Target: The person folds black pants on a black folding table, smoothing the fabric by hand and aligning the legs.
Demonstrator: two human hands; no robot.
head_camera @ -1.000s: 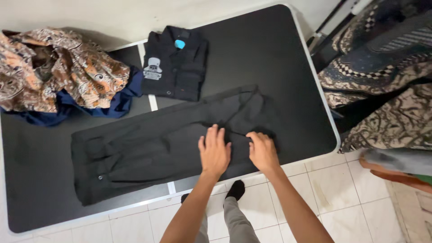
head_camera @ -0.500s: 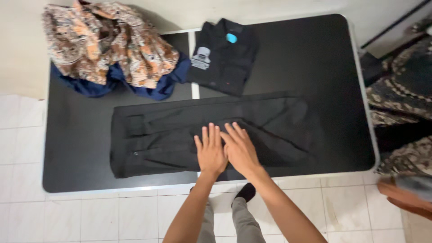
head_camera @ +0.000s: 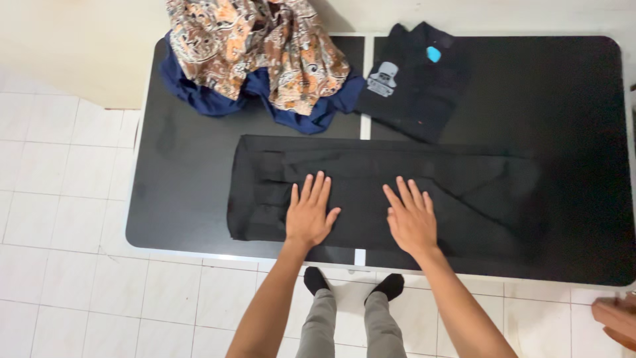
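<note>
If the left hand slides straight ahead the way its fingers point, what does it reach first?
The left hand lies flat on the black trousers, fingers pointing slightly right toward the table's far side. Past the trousers' far edge, it would probably meet the navy cloth under the patterned batik garment.

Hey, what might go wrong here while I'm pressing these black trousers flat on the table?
The black trousers lie close to the near table edge, so a push from your left hand or right hand might slide them off onto the tiled floor. The leg end on the right shows creases; flattening only the middle may press them in. The patterned pile sits close behind and could get dragged along.
</note>
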